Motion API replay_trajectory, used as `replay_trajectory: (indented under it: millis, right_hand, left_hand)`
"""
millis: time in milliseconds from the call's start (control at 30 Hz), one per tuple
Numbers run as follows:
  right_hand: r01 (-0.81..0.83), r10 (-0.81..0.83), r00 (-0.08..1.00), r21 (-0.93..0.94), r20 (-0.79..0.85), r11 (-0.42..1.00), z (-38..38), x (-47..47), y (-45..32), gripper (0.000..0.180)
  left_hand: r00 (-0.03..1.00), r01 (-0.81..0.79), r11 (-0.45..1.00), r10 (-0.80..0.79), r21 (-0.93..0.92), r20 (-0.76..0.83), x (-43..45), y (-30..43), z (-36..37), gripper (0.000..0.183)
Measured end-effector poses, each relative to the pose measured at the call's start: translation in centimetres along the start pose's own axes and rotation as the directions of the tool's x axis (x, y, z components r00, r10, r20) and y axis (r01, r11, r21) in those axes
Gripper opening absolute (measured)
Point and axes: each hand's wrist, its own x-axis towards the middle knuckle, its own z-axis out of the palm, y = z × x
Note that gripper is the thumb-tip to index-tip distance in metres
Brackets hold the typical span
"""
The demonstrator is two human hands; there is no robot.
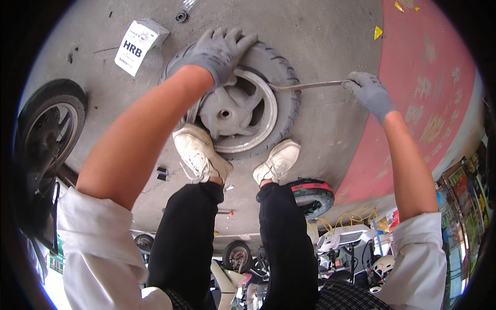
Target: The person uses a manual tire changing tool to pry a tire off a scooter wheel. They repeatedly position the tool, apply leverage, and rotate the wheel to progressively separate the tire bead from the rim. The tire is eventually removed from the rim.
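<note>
A scooter wheel with a grey cast rim [228, 110] and a black rubber tire [285, 73] lies flat on the concrete floor. My left hand [219, 52], in a grey work glove, presses on the tire's far side with its fingers spread. Gloved the same way, my right hand [368, 91] grips the outer end of a metal tire lever [317, 84]. The lever's other end meets the gap between tire and rim on the right side. My left shoe [197, 149] rests against the wheel's near edge, and my right shoe [279, 159] stands beside it.
A white bearing box [133, 50] and a small black ring [181, 16] lie beyond the wheel. At left stands a vehicle's wheel [54, 124]. Behind my right leg lies another tire [314, 195] with colored wrapping. Scooters [348, 244] line the bottom edge. Red painted floor [418, 85] spans the right.
</note>
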Motion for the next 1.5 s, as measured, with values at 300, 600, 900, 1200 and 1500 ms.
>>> replay_trajectory:
  millis: [300, 600, 900, 1200, 1500]
  right_hand:
    - [-0.007, -0.023, 0.981, 0.15, 0.193, 0.989, 1.4, 6.2, 2.5, 0.026]
    - [0.223, -0.365, 0.883, -0.42, -0.296, 0.88, -0.8, -4.1, -4.0, 0.028]
    - [0.311, -0.324, 0.942, -0.588, 0.086, 0.747, -3.7, -12.1, -17.3, 0.023]
    - [-0.258, 0.256, 0.966, -0.194, -0.034, 0.947, -17.1, -16.7, -15.9, 0.026]
    - [-0.437, 0.473, 0.786, 0.185, -0.397, 0.88, -28.0, -9.0, -1.8, 0.029]
  left_hand:
    - [0.996, 0.055, 0.983, -0.043, -0.175, 0.076, 1.1, -1.0, 2.8, 0.084]
    - [0.988, 0.147, 0.981, -0.138, -0.127, 0.073, 1.3, -0.1, 2.5, 0.076]
    - [0.962, 0.247, 0.954, -0.22, -0.171, 0.164, 1.6, 0.0, 0.9, 0.054]
    - [0.854, 0.245, 0.379, -0.519, -0.892, 0.013, -16.8, -4.9, 0.2, 0.042]
    - [-0.052, 0.975, -0.196, -0.669, -0.108, 0.742, -59.4, -13.0, -10.7, 0.038]
